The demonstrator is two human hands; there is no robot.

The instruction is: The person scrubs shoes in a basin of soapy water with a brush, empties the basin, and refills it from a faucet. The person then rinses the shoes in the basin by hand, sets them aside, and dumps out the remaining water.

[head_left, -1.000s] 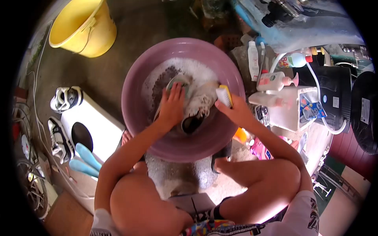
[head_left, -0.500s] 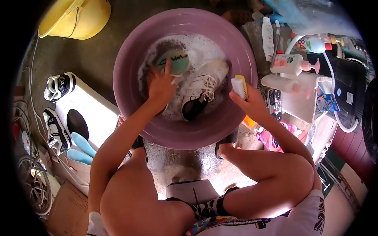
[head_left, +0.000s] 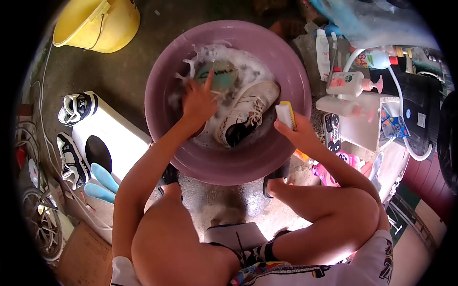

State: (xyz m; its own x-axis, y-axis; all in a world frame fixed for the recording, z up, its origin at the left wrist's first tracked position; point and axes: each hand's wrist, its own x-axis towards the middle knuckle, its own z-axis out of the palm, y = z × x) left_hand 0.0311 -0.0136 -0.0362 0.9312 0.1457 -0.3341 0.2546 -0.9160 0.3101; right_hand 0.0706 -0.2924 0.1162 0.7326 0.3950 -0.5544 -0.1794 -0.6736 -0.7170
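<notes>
My left hand [head_left: 198,104] is in the wash basin [head_left: 229,172], its fingers closed around a shoe [head_left: 224,78] with a pale green surface and a dark scribble-like mark. The index finger lies stretched along that surface; suds and the hand hide much of this shoe. Beside it a white sneaker [head_left: 255,95] with white laces and a black end rests tilted in the foamy water. Over the basin's right side my right hand [head_left: 305,133] grips a scrub brush [head_left: 285,115], with a yellow edge and white bristles, apart from both shoes.
A yellow bucket [head_left: 112,31] stands at the upper left. On the left, a black-and-white sneaker [head_left: 71,159] and blue insoles [head_left: 101,183] lie by a white box [head_left: 119,138]. Pump bottles [head_left: 348,83] and a white hose [head_left: 403,95] are at the right.
Water and foam splash up at the basin's left beside my left hand, and the suds have shifted. The brush has tilted slightly in my right hand. The whole view has shifted a little.
</notes>
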